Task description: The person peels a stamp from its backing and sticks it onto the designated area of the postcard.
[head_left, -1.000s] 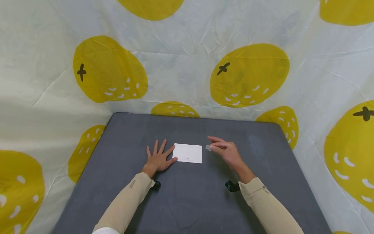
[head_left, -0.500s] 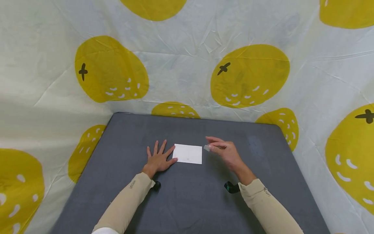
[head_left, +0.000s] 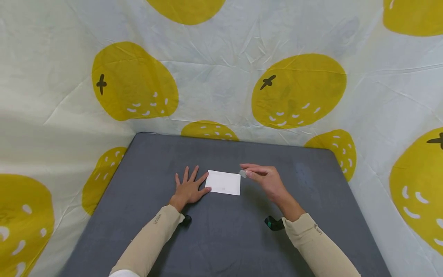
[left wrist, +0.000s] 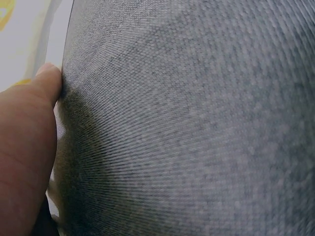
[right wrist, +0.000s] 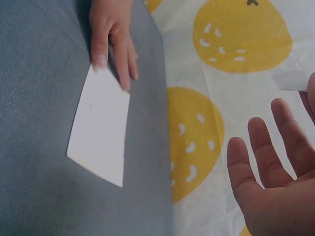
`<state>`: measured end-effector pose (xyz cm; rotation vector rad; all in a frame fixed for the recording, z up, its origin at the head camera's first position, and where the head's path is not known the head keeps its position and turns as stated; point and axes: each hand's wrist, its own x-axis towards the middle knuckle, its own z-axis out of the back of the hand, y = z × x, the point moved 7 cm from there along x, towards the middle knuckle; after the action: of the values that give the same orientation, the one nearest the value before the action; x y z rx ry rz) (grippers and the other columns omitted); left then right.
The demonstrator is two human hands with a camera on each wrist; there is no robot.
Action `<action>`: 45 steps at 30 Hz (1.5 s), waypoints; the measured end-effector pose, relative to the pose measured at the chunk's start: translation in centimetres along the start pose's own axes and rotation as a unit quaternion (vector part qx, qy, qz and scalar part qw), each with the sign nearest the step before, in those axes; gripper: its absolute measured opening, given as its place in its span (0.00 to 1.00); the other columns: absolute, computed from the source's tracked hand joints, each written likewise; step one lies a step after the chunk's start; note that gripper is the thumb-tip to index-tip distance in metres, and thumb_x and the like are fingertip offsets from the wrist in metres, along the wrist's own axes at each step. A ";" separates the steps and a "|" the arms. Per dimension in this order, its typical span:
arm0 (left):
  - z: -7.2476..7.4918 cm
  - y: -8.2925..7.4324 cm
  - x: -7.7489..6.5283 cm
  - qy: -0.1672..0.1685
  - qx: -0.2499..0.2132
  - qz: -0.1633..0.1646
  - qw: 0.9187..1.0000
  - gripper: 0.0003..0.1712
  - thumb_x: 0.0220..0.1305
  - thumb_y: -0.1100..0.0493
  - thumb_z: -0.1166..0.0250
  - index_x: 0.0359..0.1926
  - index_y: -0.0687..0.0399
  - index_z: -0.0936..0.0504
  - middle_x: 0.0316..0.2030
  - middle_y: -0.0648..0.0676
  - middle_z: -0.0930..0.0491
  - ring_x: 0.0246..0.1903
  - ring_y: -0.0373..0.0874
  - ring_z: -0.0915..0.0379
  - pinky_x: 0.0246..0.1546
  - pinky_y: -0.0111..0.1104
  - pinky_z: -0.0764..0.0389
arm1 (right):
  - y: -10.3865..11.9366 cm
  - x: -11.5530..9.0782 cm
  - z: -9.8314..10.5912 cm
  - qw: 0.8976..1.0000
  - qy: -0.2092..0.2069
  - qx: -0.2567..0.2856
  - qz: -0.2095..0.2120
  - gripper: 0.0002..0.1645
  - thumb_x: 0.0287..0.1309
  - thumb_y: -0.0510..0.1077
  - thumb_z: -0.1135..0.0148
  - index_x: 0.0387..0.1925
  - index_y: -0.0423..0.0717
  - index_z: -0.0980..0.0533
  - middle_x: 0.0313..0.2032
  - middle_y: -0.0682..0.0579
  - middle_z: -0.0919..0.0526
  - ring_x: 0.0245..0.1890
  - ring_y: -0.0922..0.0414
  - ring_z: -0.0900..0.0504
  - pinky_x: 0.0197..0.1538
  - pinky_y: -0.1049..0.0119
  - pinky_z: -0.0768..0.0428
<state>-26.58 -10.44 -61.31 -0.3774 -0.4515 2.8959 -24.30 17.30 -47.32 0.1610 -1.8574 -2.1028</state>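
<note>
Toward the surface's (head_left: 221, 238) far edge, the white card (head_left: 225, 182) touches my splayed left hand (head_left: 188, 191). My right hand (head_left: 269, 181) pinches tape (head_left: 243, 174), perhaps.

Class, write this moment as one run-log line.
left hand: spread, thumb touching white card | right hand: pinching translucent strip, raised | white card: flat on gray table

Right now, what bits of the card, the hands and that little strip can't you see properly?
- Tiny marks on the white card: too small to read in the head view, blurred in the right wrist view.
- Card's underside: hidden by the card itself in every view.
- Where the right hand pinches the little pale strip: partly cut off by the right edge in the right wrist view.
- Left hand's palm: face down, hidden by its back in the head view.
</note>
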 end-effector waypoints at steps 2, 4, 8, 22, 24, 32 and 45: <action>0.1 -0.1 0.0 -0.004 0.001 -0.001 1.000 0.43 0.72 0.23 0.51 0.82 0.23 0.49 0.86 0.52 0.62 0.84 0.65 0.78 0.74 0.74 0.74 | 0.3 0.0 -0.1 1.000 0.000 -0.002 -0.001 0.16 0.68 0.39 0.32 0.51 0.30 0.15 0.60 0.41 0.14 0.60 0.67 0.16 0.58 0.71 0.16; 0.2 -0.1 0.0 -0.010 0.000 -0.001 1.000 0.43 0.73 0.24 0.51 0.82 0.24 0.48 0.86 0.52 0.61 0.84 0.65 0.77 0.74 0.74 0.73 | 0.6 0.0 -0.3 1.000 0.000 -0.003 -0.004 0.16 0.68 0.39 0.32 0.52 0.32 0.14 0.59 0.42 0.13 0.60 0.67 0.16 0.58 0.71 0.16; 0.4 -0.1 0.1 -0.022 -0.004 0.000 1.000 0.42 0.73 0.25 0.51 0.82 0.25 0.46 0.85 0.53 0.58 0.84 0.65 0.74 0.75 0.74 0.71 | 1.3 0.0 -0.6 1.000 0.000 -0.006 -0.007 0.17 0.69 0.41 0.32 0.53 0.36 0.14 0.56 0.47 0.11 0.59 0.65 0.15 0.58 0.70 0.16; 0.9 -1.0 -0.4 -0.025 0.004 -0.006 1.000 0.43 0.73 0.25 0.51 0.83 0.28 0.46 0.85 0.53 0.53 0.84 0.64 0.65 0.78 0.71 0.62 | 2.6 0.0 -0.9 0.999 -0.023 0.022 -0.027 0.18 0.68 0.39 0.33 0.51 0.26 0.16 0.37 0.65 0.08 0.41 0.60 0.09 0.52 0.68 0.13; 1.0 -1.2 -0.6 -0.041 -0.005 -0.008 0.999 0.43 0.73 0.25 0.51 0.83 0.30 0.45 0.84 0.54 0.52 0.84 0.64 0.62 0.79 0.68 0.58 | 2.6 -0.1 -1.0 0.999 -0.022 0.025 -0.030 0.18 0.68 0.38 0.32 0.51 0.25 0.16 0.37 0.65 0.08 0.40 0.62 0.10 0.52 0.68 0.13; 3.0 -3.6 -2.2 -0.095 -0.156 -0.040 0.982 0.46 0.72 0.27 0.45 0.82 0.38 0.41 0.83 0.55 0.46 0.83 0.62 0.53 0.77 0.64 0.42 | 2.3 -0.3 -1.4 0.999 -0.007 0.030 -0.036 0.18 0.67 0.39 0.32 0.53 0.29 0.16 0.42 0.64 0.08 0.45 0.63 0.10 0.52 0.65 0.13; 6.2 -8.8 -3.9 -0.060 -0.311 -0.107 0.942 0.42 0.75 0.32 0.44 0.83 0.34 0.45 0.82 0.48 0.42 0.81 0.51 0.46 0.80 0.56 0.42 | 2.0 -0.3 -1.4 0.998 -0.006 0.047 -0.045 0.18 0.70 0.35 0.36 0.50 0.19 0.20 0.33 0.63 0.11 0.33 0.61 0.13 0.45 0.67 0.13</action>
<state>-23.34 -4.70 -51.94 -0.2145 -1.3449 2.5084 -23.25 15.90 -45.63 0.2594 -1.9936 -2.0791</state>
